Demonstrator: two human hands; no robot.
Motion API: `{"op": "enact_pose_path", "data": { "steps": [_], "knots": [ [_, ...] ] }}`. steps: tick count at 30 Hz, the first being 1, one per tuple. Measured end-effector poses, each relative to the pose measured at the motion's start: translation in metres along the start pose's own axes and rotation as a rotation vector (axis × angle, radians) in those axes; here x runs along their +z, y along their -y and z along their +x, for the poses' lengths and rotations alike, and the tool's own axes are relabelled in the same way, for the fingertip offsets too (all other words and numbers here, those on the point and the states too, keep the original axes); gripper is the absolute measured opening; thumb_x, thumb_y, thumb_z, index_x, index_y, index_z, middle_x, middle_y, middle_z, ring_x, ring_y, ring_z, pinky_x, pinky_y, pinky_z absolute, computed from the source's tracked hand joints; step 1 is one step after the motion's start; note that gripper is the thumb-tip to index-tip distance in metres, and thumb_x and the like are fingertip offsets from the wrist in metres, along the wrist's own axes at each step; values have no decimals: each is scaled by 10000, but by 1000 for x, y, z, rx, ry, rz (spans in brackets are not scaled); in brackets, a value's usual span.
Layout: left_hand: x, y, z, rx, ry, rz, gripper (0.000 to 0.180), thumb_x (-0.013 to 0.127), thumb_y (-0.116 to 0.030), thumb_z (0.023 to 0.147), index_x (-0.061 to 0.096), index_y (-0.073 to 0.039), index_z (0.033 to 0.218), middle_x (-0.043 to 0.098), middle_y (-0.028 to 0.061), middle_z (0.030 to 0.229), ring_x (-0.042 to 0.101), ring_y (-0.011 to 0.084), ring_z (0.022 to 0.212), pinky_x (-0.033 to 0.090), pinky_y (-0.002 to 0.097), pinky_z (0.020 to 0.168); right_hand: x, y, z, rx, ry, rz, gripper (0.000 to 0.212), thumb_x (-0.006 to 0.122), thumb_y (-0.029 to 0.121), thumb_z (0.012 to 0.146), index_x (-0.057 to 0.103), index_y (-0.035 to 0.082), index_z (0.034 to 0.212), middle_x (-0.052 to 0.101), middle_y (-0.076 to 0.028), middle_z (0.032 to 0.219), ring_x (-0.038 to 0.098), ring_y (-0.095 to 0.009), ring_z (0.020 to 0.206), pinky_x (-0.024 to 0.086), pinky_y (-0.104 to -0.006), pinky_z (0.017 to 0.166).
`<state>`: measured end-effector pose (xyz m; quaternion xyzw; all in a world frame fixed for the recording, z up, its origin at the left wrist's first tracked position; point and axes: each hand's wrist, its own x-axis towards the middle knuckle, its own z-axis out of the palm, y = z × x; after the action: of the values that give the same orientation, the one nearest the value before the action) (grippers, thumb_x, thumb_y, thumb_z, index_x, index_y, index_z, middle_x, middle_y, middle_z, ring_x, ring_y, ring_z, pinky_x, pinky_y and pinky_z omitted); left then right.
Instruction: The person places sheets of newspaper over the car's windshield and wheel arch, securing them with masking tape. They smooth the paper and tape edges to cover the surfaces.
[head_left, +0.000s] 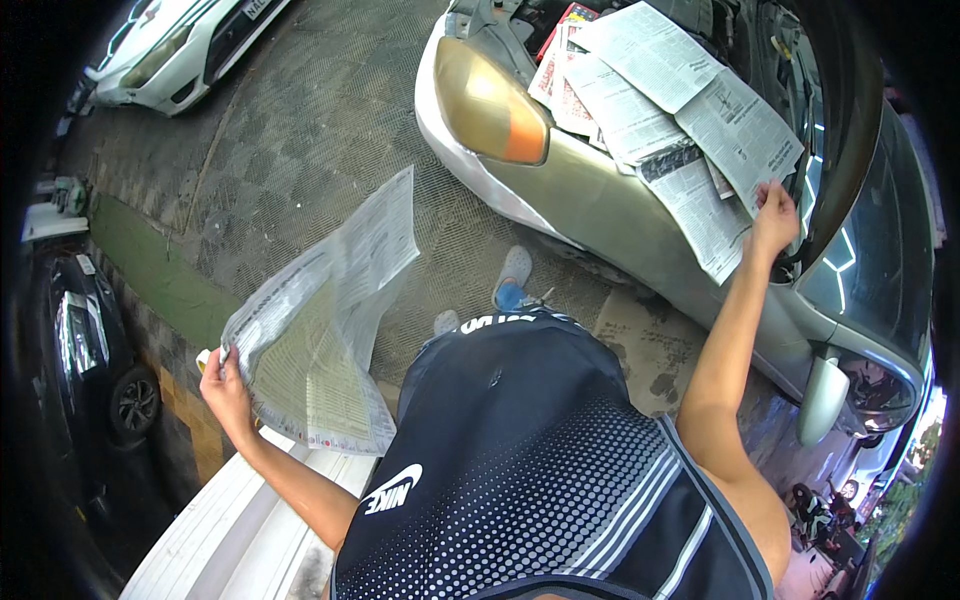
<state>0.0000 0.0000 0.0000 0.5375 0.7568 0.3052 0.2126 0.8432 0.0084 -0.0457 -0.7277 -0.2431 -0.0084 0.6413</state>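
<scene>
My left hand (226, 396), out to the left, pinches the edge of a loose newspaper sheet (335, 310). The sheet hangs curved in the air beside me. Something small, pale and yellowish, perhaps a tape roll (203, 361), shows at the same hand, partly hidden. My right hand (776, 215) is closed at the lower right corner of the newspaper sheets (735, 130) spread over the engine bay of a silver-gold car (620, 205). Its fingertips pinch the paper's edge. The sheets overlap and droop over the fender.
The car's raised hood (850, 140) stands right of the papers, above its side mirror (825, 400). A white ridged surface (235, 520) lies below my left arm. A white car (185, 50) is at the far left, a black car (85, 370) nearer. Textured floor (300, 130) runs between.
</scene>
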Motion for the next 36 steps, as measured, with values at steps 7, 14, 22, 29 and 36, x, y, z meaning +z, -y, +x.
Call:
{"op": "enact_pose_path", "data": {
  "steps": [7, 14, 22, 29, 36],
  "knots": [
    [7, -24, -22, 83, 365, 2, 181, 583, 30, 958, 707, 51, 1089, 694, 15, 889, 600, 90, 845, 483, 245, 795, 7, 287, -324, 169, 1188, 1255, 397, 616, 340, 1040, 669, 46, 778, 657, -105, 775, 602, -191, 674, 503, -304, 636],
    [12, -57, -59, 425, 592, 126, 164, 642, 37, 886, 705, 49, 1037, 719, 151, 852, 663, 220, 747, 520, 318, 745, -5, 354, -434, 88, 1519, 1406, 298, 734, 357, 910, 684, 66, 868, 673, -110, 945, 648, -251, 834, 513, -367, 733],
    [-16, -98, -103, 761, 797, 152, 258, 668, 63, 752, 745, -10, 987, 648, 171, 766, 651, 324, 720, 496, 377, 672, -15, 215, -476, -420, 1105, 372, 608, 879, 431, 734, 663, 73, 1175, 622, -155, 1325, 623, -374, 1213, 473, -522, 1000],
    [-82, -129, -115, 881, 640, 55, 138, 659, -49, 790, 719, 41, 874, 707, 109, 786, 647, 232, 711, 485, 341, 701, -66, 99, -489, -361, 1256, 56, 264, 796, 146, 821, 772, 95, 1079, 767, -81, 1080, 707, -313, 1088, 517, -478, 1026],
    [-24, -158, -124, 600, 522, -154, 125, 716, -79, 955, 676, 40, 954, 585, -57, 846, 493, 46, 790, 372, 219, 687, -233, 50, -403, -146, 881, -19, 120, 767, 184, 891, 770, 70, 928, 745, -99, 895, 720, -287, 836, 551, -391, 756]
  ]
}}
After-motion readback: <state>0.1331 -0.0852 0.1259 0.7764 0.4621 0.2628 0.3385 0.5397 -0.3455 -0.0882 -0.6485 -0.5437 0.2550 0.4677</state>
